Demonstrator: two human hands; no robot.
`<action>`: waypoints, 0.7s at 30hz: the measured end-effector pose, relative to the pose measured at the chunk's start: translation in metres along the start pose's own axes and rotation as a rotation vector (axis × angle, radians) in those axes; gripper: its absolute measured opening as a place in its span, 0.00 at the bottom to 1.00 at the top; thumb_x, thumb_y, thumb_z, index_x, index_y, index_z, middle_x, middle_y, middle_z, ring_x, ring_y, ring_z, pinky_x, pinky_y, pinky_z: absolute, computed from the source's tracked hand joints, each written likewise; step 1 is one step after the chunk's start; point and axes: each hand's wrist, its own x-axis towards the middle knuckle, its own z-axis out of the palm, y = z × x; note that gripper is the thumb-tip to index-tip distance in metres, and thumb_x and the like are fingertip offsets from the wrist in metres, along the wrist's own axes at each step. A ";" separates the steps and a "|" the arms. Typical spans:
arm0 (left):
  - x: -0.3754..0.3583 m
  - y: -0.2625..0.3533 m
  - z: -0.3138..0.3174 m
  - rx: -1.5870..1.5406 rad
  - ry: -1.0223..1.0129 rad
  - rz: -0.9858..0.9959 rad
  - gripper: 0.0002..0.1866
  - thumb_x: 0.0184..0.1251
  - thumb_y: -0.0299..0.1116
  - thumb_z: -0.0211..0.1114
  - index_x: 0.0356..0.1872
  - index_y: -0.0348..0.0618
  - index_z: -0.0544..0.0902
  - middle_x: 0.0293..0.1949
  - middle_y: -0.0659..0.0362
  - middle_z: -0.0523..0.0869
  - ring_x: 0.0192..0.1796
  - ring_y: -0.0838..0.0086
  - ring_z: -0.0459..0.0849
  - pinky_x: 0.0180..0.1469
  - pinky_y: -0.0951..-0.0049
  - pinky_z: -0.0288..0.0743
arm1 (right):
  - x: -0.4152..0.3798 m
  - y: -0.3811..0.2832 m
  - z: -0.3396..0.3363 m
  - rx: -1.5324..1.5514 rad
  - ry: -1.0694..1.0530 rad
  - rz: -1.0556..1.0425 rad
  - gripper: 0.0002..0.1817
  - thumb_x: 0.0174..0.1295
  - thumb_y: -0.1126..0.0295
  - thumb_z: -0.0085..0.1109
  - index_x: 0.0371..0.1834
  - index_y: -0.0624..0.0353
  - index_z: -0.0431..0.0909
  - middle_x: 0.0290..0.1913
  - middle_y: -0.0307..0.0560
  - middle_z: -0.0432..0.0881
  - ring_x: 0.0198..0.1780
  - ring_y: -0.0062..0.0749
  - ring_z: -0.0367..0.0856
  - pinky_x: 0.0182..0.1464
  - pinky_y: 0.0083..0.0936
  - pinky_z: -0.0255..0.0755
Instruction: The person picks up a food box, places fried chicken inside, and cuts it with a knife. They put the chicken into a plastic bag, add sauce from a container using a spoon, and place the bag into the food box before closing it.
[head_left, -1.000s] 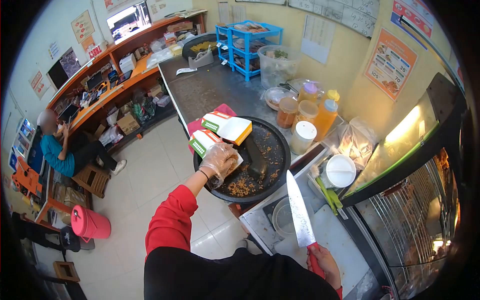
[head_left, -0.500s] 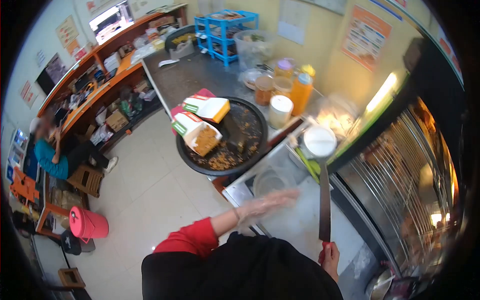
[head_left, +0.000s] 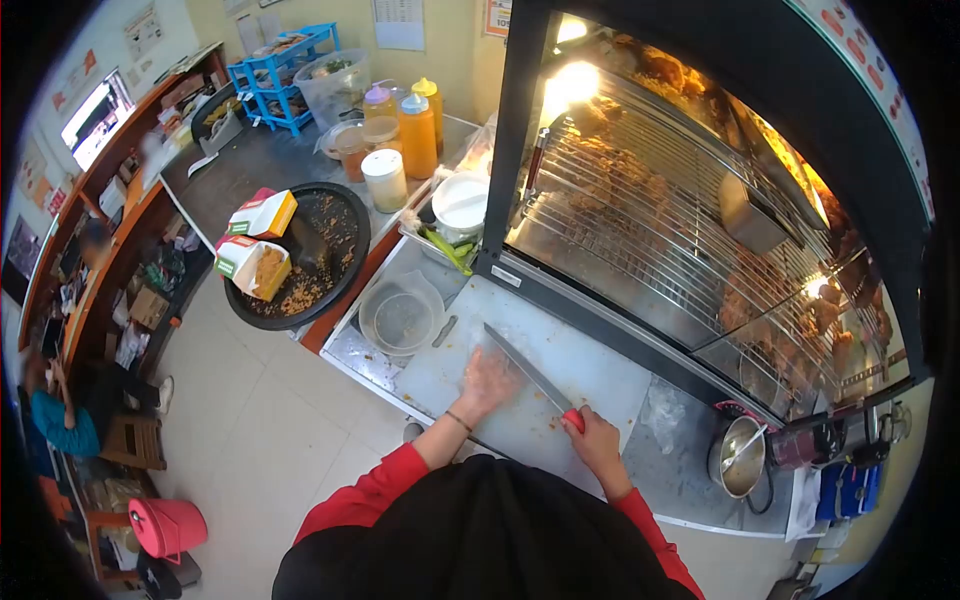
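Observation:
A knife [head_left: 530, 370] with a red handle is held in my right hand [head_left: 593, 440], its blade pointing up and left over a white cutting board [head_left: 610, 368]. My left hand [head_left: 488, 380], in a clear plastic glove, lies spread on the board to the left of the blade, and no object shows in it. Small crumbs dot the board. Just beyond the left hand is a clear round plastic tub [head_left: 401, 313].
A glass display case [head_left: 640, 220] with fried pieces rises beyond the board. At left, a black round tray [head_left: 345, 235] bears food boxes [head_left: 262, 213]. Sauce bottles [head_left: 418, 138] stand behind. A metal pot [head_left: 738, 458] sits at right. Someone in teal [head_left: 65, 422] sits far left.
The view has turned to the right, bringing more of the display case into sight. The knife has gone from upright to slanted over the board, and my left hand now lies near its blade.

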 end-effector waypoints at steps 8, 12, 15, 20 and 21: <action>-0.134 0.013 -0.004 0.091 0.332 -0.025 0.19 0.64 0.38 0.44 0.53 0.41 0.66 0.53 0.51 0.70 0.54 0.64 0.70 0.57 0.63 0.61 | 0.035 0.010 0.028 -0.147 0.224 -0.055 0.18 0.48 0.59 0.57 0.37 0.59 0.70 0.32 0.53 0.72 0.38 0.46 0.71 0.39 0.38 0.65; -0.194 0.113 -0.042 0.415 0.358 0.510 0.17 0.63 0.39 0.48 0.50 0.42 0.68 0.38 0.58 0.78 0.41 0.72 0.76 0.45 0.69 0.70 | 0.080 -0.075 0.008 0.155 0.383 -0.440 0.11 0.51 0.67 0.54 0.34 0.61 0.71 0.31 0.52 0.71 0.38 0.44 0.70 0.39 0.36 0.63; -0.230 0.206 -0.027 0.779 0.636 0.831 0.20 0.61 0.39 0.52 0.52 0.41 0.65 0.32 0.61 0.78 0.36 0.77 0.77 0.35 0.77 0.72 | 0.127 -0.191 0.018 0.533 0.145 -0.660 0.05 0.54 0.74 0.49 0.30 0.64 0.73 0.28 0.52 0.72 0.32 0.43 0.71 0.35 0.32 0.64; -0.238 0.347 -0.048 0.744 0.758 1.025 0.25 0.58 0.39 0.56 0.55 0.42 0.62 0.38 0.56 0.76 0.36 0.74 0.76 0.36 0.73 0.75 | 0.223 -0.399 0.106 0.653 -0.060 -0.847 0.10 0.55 0.74 0.46 0.37 0.66 0.74 0.36 0.57 0.76 0.38 0.46 0.75 0.40 0.30 0.68; -0.233 0.375 -0.062 0.721 0.753 0.998 0.27 0.57 0.38 0.57 0.56 0.41 0.61 0.41 0.55 0.74 0.38 0.72 0.75 0.36 0.72 0.75 | 0.245 -0.434 0.125 0.595 0.017 -0.915 0.11 0.54 0.74 0.46 0.38 0.66 0.74 0.38 0.58 0.76 0.42 0.46 0.75 0.43 0.29 0.69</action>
